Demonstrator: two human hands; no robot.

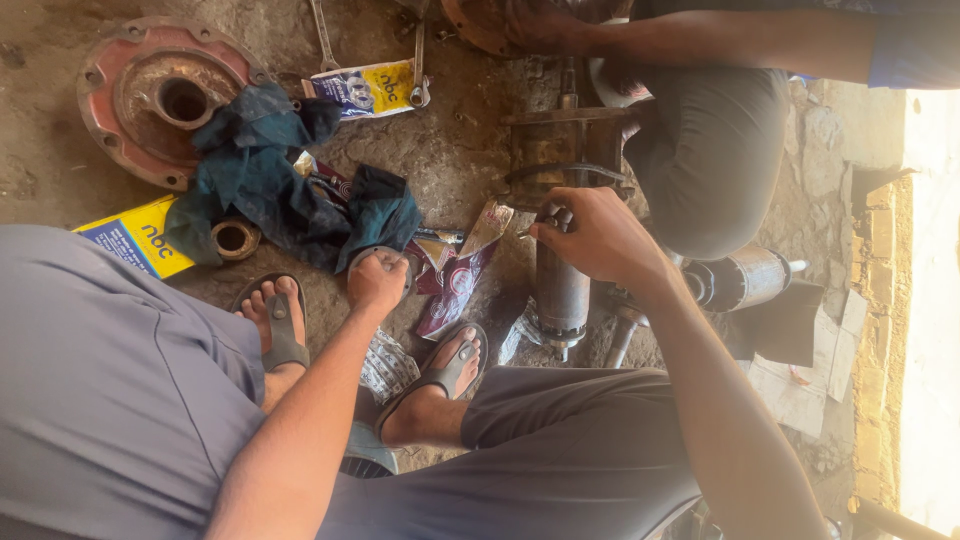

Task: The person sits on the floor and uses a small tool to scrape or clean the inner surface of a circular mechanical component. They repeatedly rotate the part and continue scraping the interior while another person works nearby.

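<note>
Left hand (378, 280) clenched on what may be a ring; right hand (590, 238) grasping a metal cylinder (560, 290).

Dull greasy metal cylinder (560, 290), crumpled matt blue cloth (270, 180), rusty red-painted metal flange (110, 90), rough dirt floor (450, 150).

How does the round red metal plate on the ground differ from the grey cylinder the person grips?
The red round plate lies flat and untouched on the ground; the grey cylinder is gripped at its end by the right hand. The plate is wide, flat, with a centre hole; the cylinder is narrow and long. Both are worn metal parts.
</note>
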